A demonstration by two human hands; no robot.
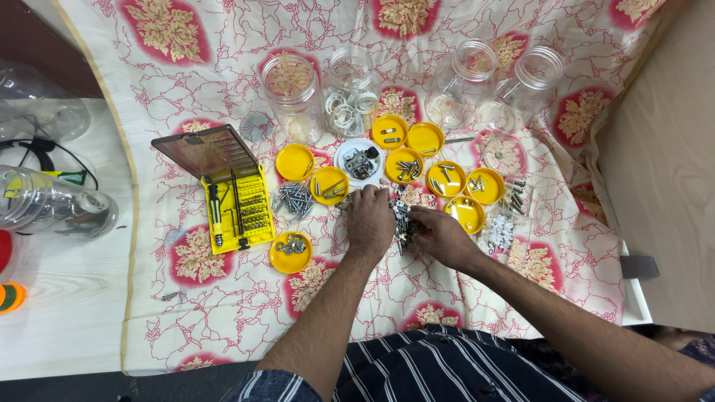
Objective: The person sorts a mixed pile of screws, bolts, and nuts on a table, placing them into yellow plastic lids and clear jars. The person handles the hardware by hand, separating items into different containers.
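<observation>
on the floral cloth (223,313), a thin printed sheet with red-and-cream medallions, a loose pile of small metal hardware (403,221) lies at the centre, dull grey and jumbled: short screws and bits too small to tell apart. the left hand (369,219) rests palm-down just left of that pile, fingers bent onto the cloth at its edge; whether it pinches anything cannot be told. the right hand (441,237) lies just right of the pile, fingers curled into it and touching the pieces, and any piece it may hold is hidden. round yellow plastic lids (296,161) ring the pile above and to both sides, shallow and glossy, most with a few screws inside; one white lid (359,159) above the pile holds darker parts. beyond these, further from the pile, stand four clear plastic jars (293,93), ribbed at the neck. left of the pile, past a heap of silver screws (293,199), an open yellow screwdriver kit (238,208) shows rows of bits under a smoky lid.
</observation>
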